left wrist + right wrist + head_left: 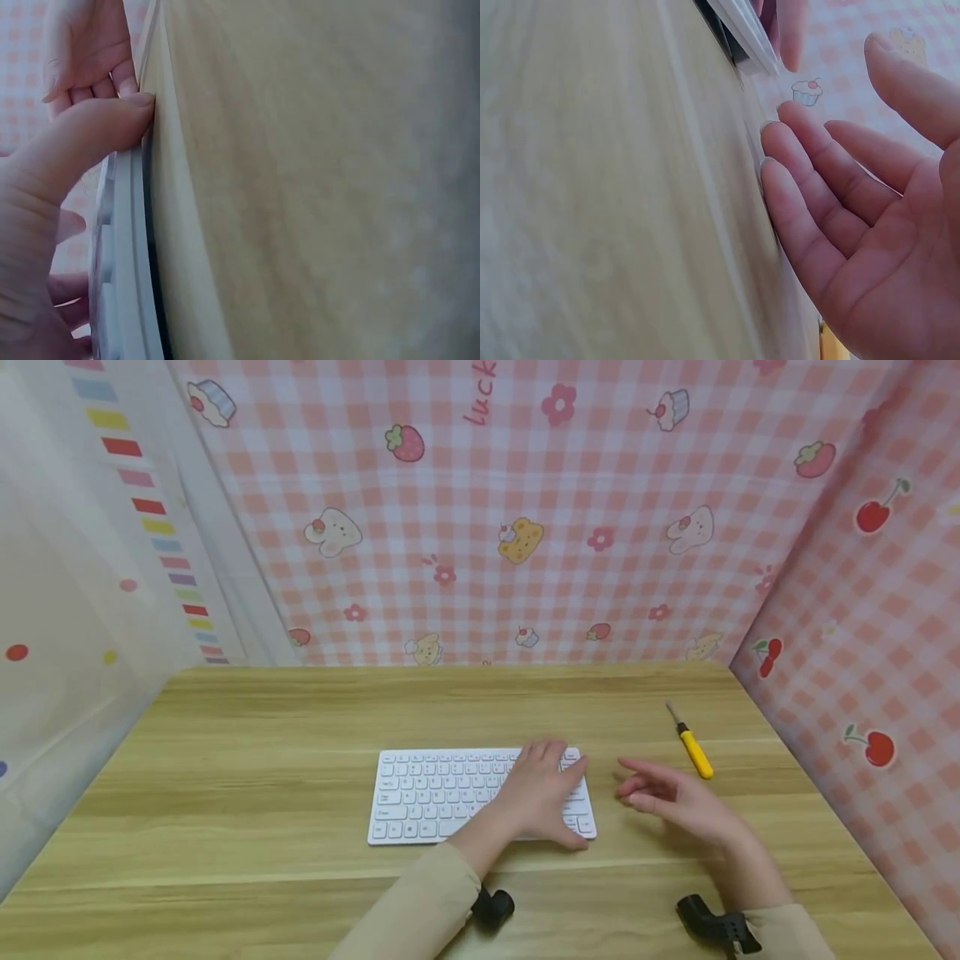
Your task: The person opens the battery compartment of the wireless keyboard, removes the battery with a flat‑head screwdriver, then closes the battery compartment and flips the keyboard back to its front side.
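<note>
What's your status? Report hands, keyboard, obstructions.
Left hand holding keyboard across its right end. Right hand empty, right of keyboard. Keyboard keys-up, left end uncovered. Screwdriver beyond right hand, clear of keyboard.

A slim white keyboard, rectangular with rounded corners, was held under the left hand, its keys facing up and its long sides running left to right. Its right part was spanned by the grip, the far edge met by fingertips and the near edge by the thumb. Some keys were hidden beneath the palm; rows of white keys with dark markings were left exposed to the left of the grip, and a narrower patch was shown between the fingers and thumb.
</note>
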Tool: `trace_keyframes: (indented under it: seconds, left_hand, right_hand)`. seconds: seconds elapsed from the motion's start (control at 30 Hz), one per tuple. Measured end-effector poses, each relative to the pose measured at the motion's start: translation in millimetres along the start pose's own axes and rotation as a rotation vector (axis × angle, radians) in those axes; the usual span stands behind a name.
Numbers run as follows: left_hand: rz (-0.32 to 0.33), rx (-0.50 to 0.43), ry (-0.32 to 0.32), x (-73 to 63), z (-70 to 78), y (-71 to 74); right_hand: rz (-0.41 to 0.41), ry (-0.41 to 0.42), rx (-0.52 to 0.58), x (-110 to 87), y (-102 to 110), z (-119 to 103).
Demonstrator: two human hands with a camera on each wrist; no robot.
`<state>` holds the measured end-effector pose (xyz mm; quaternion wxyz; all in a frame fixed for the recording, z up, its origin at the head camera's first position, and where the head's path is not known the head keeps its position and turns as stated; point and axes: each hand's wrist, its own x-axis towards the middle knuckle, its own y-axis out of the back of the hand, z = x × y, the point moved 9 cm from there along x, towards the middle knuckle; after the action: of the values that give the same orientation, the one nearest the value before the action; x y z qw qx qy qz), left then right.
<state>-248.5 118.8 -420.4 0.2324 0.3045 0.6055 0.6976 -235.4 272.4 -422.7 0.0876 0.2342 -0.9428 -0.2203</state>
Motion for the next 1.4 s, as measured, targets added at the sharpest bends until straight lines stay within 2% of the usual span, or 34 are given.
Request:
trace_keyframes:
  seconds: [0.13, 0.23, 0.4, 0.5, 0.63, 0.77, 0.9, 1.03, 1.23, 1.4]
  left_hand:
    - [-0.001, 0.011, -0.014, 0.3, 0.7, 4.7]
    - [-0.001, -0.005, -0.026, 0.3, 1.8, 17.8]
    - [0.032, -0.054, -0.054, 1.1, 1.8, 56.9]
    - [0.044, -0.107, -0.054, 1.4, -1.1, 81.7]
    - [0.065, -0.216, -0.059, 1.1, -6.3, 114.3]
    - [0.085, -0.354, -0.065, -1.3, -12.8, 145.3]
    - [0.104, -0.413, -0.060, -4.8, -20.4, 171.6]
    - [0.118, -0.455, -0.026, -9.2, -30.3, 190.2]
    - [0.159, -0.541, 0.011, -17.3, -42.0, 209.6]
    - [0.222, -0.596, 0.024, -23.1, -51.6, 220.5]
  right_hand:
    - [0.000, 0.019, 0.036, -1.2, 0.9, -1.1]
    - [0.003, 0.026, 0.097, -1.4, 1.3, -1.6]
    - [-0.002, 0.027, 0.248, 0.9, -1.3, -4.1]
    - [-0.051, 0.059, 0.419, 4.2, -9.0, -6.7]
    - [-0.150, 0.087, 0.667, 9.3, -22.5, -13.4]
    - [-0.212, 0.094, 0.778, 14.5, -31.2, -19.9]
    - [-0.229, 0.078, 0.796, 20.4, -37.9, -22.2]
    - [-0.221, 0.035, 0.764, 26.2, -45.3, -22.6]
    - [-0.214, -0.035, 0.724, 32.3, -58.3, -21.4]
    - [-0.239, -0.025, 0.752, 36.9, -67.7, -25.4]
